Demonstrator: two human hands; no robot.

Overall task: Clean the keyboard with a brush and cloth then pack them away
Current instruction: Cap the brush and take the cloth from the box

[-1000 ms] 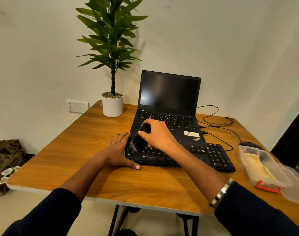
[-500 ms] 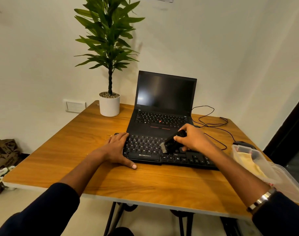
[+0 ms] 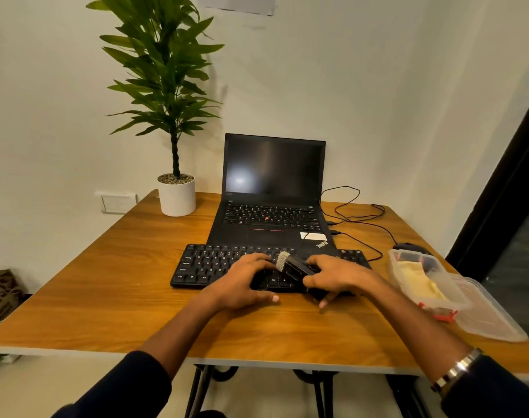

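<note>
Wooden table [image 3: 112,285] fills lower frame; open black laptop [image 3: 272,206] at center, black keyboard [image 3: 209,265] just in front of it. Clear plastic box [image 3: 456,300] at right edge, yellow cloth [image 3: 423,285] inside. Left hand [image 3: 242,285] flat on keyboard's middle, fingers spread. Right hand [image 3: 338,276] grips black brush [image 3: 293,265], bristles up-left over keys.

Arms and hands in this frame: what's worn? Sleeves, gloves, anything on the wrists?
Both hands are bare, no gloves: left hand, right hand. Both arms have dark navy long sleeves pushed up so the forearms show: left sleeve, right sleeve. A silver metal bracelet with flat links sits on the right wrist. No rings or watch visible.
</note>
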